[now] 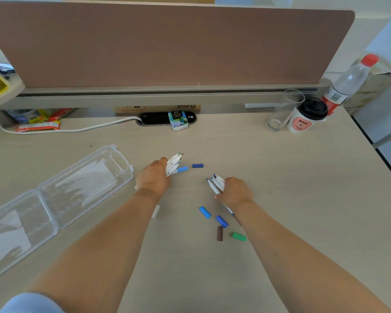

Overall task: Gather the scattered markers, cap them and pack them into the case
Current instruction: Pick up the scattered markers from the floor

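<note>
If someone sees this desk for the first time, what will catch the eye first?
First, the two hands in the middle: the left hand grips a bundle of white markers, the right hand grips uncapped markers with blue tips. Next, the coloured caps lying loose on the desk beside the right forearm, and the clear case lying open at the left.

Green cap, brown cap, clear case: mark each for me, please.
Green cap (239,236): head view, middle of its barrel.
Brown cap (219,233): head view, middle of its side.
Clear case (86,178): head view, bare floor of its far half.
</note>
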The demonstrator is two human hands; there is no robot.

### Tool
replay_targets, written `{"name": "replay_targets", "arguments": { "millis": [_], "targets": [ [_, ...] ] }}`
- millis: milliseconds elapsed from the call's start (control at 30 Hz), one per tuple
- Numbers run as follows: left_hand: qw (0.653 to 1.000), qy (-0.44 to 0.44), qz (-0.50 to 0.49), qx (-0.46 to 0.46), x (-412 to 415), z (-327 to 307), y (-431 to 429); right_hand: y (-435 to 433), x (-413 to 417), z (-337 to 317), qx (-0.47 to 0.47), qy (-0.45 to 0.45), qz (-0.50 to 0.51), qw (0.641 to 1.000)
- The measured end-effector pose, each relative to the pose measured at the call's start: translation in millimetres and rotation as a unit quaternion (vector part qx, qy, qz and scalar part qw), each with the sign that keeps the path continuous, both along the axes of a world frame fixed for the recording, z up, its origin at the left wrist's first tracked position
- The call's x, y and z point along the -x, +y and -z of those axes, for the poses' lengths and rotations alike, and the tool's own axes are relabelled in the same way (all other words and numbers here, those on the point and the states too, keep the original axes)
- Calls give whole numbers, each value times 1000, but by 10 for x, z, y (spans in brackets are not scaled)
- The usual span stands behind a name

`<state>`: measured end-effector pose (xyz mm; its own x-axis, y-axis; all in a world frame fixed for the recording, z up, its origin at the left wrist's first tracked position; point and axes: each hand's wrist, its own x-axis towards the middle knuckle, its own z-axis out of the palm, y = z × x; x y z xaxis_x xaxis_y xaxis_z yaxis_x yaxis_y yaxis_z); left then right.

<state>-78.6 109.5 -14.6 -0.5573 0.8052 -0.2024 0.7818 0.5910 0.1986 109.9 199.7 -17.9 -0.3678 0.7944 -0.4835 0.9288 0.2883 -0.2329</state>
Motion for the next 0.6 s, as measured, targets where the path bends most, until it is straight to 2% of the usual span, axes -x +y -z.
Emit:
{"name": "replay_targets", "arguments": {
  "millis": [400,600],
  "targets": [
    [996,36,52,63,115,14,124,16,69,-119,17,81,59,995],
    [996,-4,45,77,125,34,169,12,72,-104,27,104,69,992]
  ]
}}
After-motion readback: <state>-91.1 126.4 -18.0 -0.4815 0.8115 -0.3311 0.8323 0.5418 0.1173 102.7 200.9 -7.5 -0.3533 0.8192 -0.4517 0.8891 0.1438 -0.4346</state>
